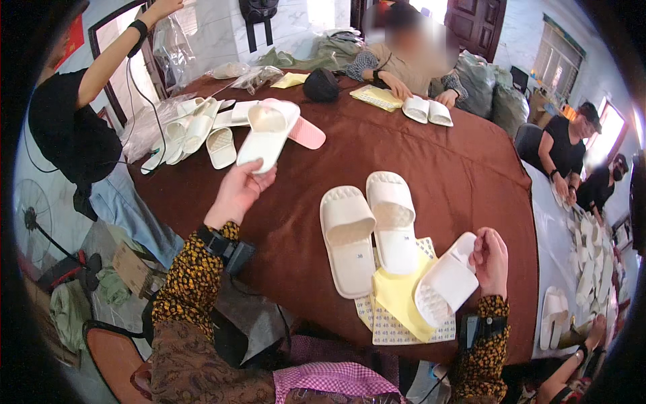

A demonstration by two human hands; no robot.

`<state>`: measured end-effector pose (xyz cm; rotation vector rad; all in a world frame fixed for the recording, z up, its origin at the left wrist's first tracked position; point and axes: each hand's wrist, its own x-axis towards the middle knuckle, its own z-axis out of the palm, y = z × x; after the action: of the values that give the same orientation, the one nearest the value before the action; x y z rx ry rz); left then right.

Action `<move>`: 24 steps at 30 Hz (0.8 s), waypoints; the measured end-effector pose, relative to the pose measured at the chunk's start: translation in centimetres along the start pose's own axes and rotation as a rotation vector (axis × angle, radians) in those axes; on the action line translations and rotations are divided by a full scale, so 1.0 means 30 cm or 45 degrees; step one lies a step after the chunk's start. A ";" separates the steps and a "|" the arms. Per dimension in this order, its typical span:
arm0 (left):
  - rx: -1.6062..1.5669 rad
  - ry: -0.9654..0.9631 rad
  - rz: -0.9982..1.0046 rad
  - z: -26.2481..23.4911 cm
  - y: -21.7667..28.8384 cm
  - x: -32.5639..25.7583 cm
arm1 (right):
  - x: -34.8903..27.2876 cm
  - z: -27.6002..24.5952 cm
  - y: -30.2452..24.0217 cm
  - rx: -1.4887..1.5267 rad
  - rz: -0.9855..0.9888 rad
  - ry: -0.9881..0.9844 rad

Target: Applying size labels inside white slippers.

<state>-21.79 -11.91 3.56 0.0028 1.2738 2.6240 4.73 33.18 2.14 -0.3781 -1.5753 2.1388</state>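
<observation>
My left hand (pixel 243 192) grips one end of a white slide slipper (pixel 259 151), raised near the slipper pile at the far left. On my right, my right hand (pixel 492 261) is closed, fingers curled against the upper right edge of another white slipper (pixel 447 283). Whether it pinches anything small is hidden. That slipper lies tilted over a yellow sheet (pixel 400 296) and sheets of small printed labels (pixel 410 334). Left of it a pair lies side by side: one slipper (pixel 346 236) and its mate (pixel 391 222), each with a small sticker on the footbed.
A brown cloth (pixel 289 249) covers the table. White slippers (pixel 198 128) and a pink one (pixel 307 133) lie far left. Across the table a person handles another pair (pixel 428 111) beside yellow sheets (pixel 375 98). A standing person (pixel 67 121) is at left; others work at right.
</observation>
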 end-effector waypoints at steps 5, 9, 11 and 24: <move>-0.150 -0.081 0.162 0.121 0.151 0.005 | 0.019 -0.010 0.011 0.045 -0.006 -0.047; -0.070 -0.132 0.205 0.197 0.198 0.037 | 0.007 -0.005 -0.006 0.043 -0.027 -0.040; -0.078 -0.108 0.205 0.235 0.211 0.034 | 0.009 -0.017 -0.004 0.047 -0.036 -0.040; 0.030 -0.281 0.251 0.378 0.178 -0.121 | -0.017 -0.010 -0.011 0.081 -0.022 -0.092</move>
<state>-18.20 -7.06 15.12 0.4303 1.2853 2.6760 5.38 33.25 2.33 -0.2681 -1.5396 2.2060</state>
